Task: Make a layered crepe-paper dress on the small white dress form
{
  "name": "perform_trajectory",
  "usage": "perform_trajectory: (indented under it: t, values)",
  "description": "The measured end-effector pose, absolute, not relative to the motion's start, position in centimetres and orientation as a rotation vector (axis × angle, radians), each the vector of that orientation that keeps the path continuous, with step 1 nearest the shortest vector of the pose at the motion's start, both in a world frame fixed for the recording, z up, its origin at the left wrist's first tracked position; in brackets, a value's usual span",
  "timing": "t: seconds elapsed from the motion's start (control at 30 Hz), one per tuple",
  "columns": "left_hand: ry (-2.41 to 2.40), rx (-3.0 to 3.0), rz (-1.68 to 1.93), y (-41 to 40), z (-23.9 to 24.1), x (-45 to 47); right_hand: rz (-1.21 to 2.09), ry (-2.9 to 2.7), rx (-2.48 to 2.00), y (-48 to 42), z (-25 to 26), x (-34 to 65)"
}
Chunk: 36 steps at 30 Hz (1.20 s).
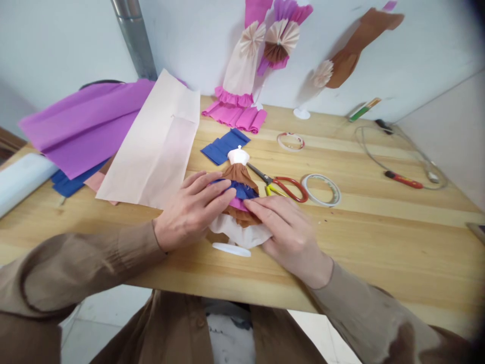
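Observation:
A small white dress-form doll [238,156] lies on the wooden table [379,227], dressed in brown, blue, pink and white crepe paper layers. My left hand [191,210] rests on its skirt from the left, fingers stretched flat over the blue layer. From the right, my right hand [290,232] presses flat on the pink and brown layers. The doll's round white base [231,249] points toward the table's near edge.
Red-handled scissors [282,186] and a tape roll [321,189] lie just right of the doll. Purple, cream and blue paper sheets [151,141] cover the left. Finished paper dresses [246,76] stand at the back wall. A cable and a red tool [403,179] sit far right.

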<state>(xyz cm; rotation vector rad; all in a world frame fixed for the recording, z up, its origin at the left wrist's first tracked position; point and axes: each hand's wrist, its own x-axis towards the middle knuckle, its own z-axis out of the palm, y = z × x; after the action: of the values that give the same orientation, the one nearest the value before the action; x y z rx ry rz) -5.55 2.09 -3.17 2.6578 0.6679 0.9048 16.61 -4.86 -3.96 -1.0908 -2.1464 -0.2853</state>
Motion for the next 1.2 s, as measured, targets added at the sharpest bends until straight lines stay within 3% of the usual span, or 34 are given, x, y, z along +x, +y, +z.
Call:
perform_trajectory:
  t: [0.3,0.5,0.67,0.9,1.2]
  values:
    - [0.764,2.586,1.018,3.5,-3.2,-6.6,0.218,-1.974,-1.125,-4.6,-1.1,17.8]
    - [1.100,2.591,0.972,0.8,-2.4,-7.3,0.188,-2.089,-1.325,0.3,-1.5,18.9]
    - [1.529,2.170,1.105,-3.8,-1.2,-8.4,0.023,-2.309,-1.320,1.3,-1.9,18.6]
    - [1.331,1.554,0.810,-5.4,-1.3,-7.7,-0.292,-2.258,-1.309,0.7,-2.6,18.3]
    - [1.304,1.026,0.967,-5.7,-2.1,-6.7,0.482,-1.680,-1.490,1.7,-2.9,18.5]
